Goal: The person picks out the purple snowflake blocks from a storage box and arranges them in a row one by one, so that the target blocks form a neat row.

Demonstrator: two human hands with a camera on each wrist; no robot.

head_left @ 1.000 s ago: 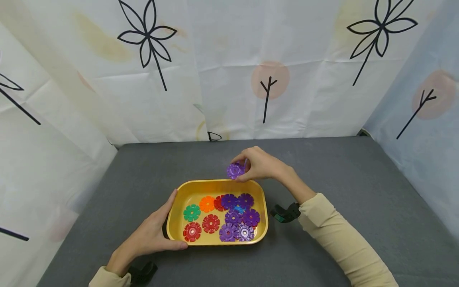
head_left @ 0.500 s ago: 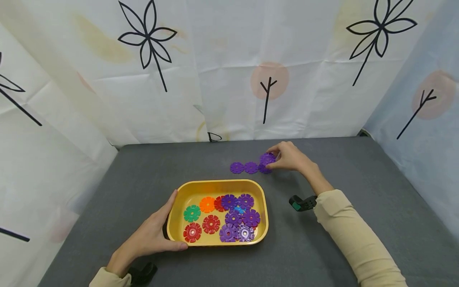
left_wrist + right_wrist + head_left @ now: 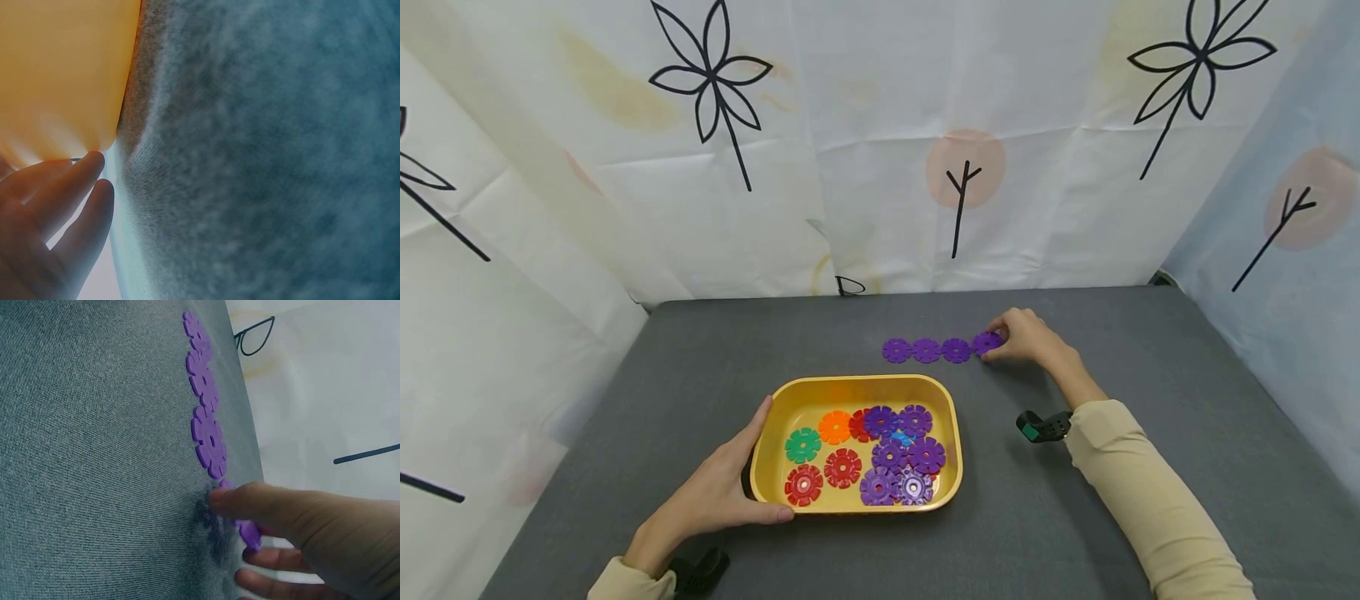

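Note:
My right hand (image 3: 1030, 340) pinches a purple flower-shaped disc (image 3: 987, 342) between thumb and fingers, low over the table at the right end of a row. Three matching purple discs (image 3: 926, 350) lie flat in that row behind the tray. In the right wrist view the held disc (image 3: 250, 535) is tilted and partly hidden by the thumb. My left hand (image 3: 718, 483) grips the near-left corner of a yellow tray (image 3: 850, 382), thumb along the near rim and fingers at the left side. In the left wrist view, fingertips touch the tray's outer wall (image 3: 69, 75).
Inside the tray, several purple discs (image 3: 889, 455) overlap at the right, with a bit of blue among them. Red discs (image 3: 842, 467), a green disc (image 3: 802, 445) and an orange disc (image 3: 835, 427) lie to the left. A patterned white cloth (image 3: 880, 167) rises behind the grey table (image 3: 737, 342).
My right hand has moved right from above the tray's back edge, carrying the purple disc to the row's right end and lowering it. My left hand and the tray have stayed put.

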